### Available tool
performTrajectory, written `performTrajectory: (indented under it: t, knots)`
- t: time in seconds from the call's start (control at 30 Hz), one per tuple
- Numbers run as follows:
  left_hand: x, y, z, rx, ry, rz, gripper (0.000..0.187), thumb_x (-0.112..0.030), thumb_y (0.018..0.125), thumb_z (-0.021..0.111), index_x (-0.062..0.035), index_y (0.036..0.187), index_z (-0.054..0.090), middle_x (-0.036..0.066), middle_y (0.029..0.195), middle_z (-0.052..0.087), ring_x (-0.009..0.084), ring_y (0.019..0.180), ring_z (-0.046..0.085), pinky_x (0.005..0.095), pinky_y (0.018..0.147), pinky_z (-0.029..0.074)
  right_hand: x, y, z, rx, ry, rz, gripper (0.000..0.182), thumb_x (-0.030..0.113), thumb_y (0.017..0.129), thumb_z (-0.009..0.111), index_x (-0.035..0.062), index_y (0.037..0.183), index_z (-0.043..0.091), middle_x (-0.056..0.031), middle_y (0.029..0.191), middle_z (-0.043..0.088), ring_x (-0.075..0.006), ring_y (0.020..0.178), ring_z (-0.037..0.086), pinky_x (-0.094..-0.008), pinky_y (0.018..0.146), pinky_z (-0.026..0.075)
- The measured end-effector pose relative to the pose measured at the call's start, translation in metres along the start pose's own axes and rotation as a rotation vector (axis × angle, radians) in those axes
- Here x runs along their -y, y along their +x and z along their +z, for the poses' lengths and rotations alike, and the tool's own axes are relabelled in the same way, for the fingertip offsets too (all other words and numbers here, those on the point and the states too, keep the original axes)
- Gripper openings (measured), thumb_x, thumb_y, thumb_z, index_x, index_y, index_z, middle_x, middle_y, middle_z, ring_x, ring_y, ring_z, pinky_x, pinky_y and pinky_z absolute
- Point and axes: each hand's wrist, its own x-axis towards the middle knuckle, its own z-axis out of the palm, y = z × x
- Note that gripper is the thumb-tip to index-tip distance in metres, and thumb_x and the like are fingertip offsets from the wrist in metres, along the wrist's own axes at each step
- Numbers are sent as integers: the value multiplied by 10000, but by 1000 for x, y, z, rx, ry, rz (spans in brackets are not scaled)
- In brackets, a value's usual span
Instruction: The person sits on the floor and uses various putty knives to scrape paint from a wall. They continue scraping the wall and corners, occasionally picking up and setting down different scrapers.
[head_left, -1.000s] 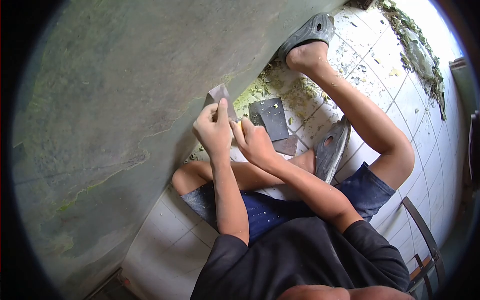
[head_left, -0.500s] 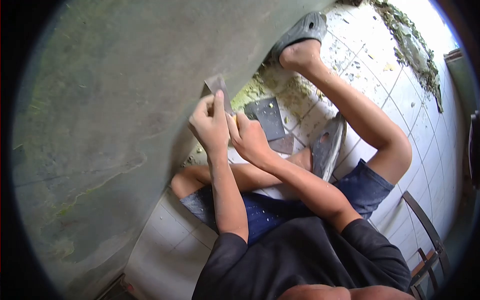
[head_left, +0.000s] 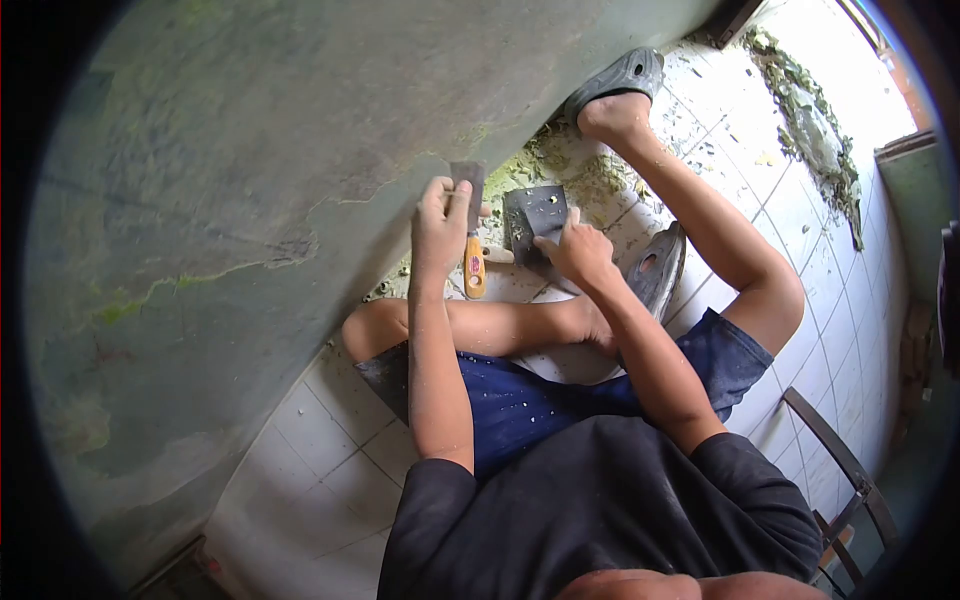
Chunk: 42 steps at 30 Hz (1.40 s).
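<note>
The scraper (head_left: 470,225) stands upright against the wall (head_left: 250,180), its metal blade at the top and its orange handle at the bottom. The blade lies flat on the wall surface, at the edge where green paint meets bare grey plaster. The left hand (head_left: 440,225) is closed around the scraper at the blade base, fingers wrapped over it and pressing it to the wall. The handle hangs free below this hand.

Just right of the scraper, a dark square sheet (head_left: 535,215) lies on the floor (head_left: 330,450). The right hand (head_left: 580,250) rests on the sheet's lower right corner, fingers loosely curled; whether it pinches the sheet cannot be determined.

Paint flakes (head_left: 545,165) litter the floor at the wall base, above the sheet. Right of the scraper, the person's bare legs fold on the white tiles, with one sandal (head_left: 615,80) against the wall and a second sandal (head_left: 655,270) beside the right hand.
</note>
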Motion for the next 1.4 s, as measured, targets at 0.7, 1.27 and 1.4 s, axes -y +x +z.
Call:
performTrajectory:
  t: [0.7, 1.27, 1.4]
  knots:
    - [99, 2, 45, -22, 261, -284, 320, -167, 980, 573, 26, 1224, 498, 141, 817, 665, 217, 599, 696, 346, 533, 584, -13, -10, 44, -419, 303, 20, 791, 243, 686, 898, -61, 1229, 410, -320, 1122, 577, -471, 1021, 595, -498, 891, 515]
    - [36, 3, -34, 364, 487, -553, 359, -36, 929, 458, 90, 1263, 500, 181, 982, 670, 226, 682, 677, 354, 605, 563, 116, 39, -58, -367, 774, -139, 582, -26, 829, 503, -110, 1400, 430, -373, 1105, 646, -474, 1067, 651, -463, 935, 515]
    - [53, 7, -50, 418, 607, -496, 432, -60, 849, 533, 151, 1225, 540, 377, 1184, 628, 385, 954, 730, 446, 840, 571, 167, 34, -45, -323, 729, -65, 711, -47, 808, 531, -235, 1434, 254, -444, 1122, 602, -515, 1049, 645, -485, 929, 531]
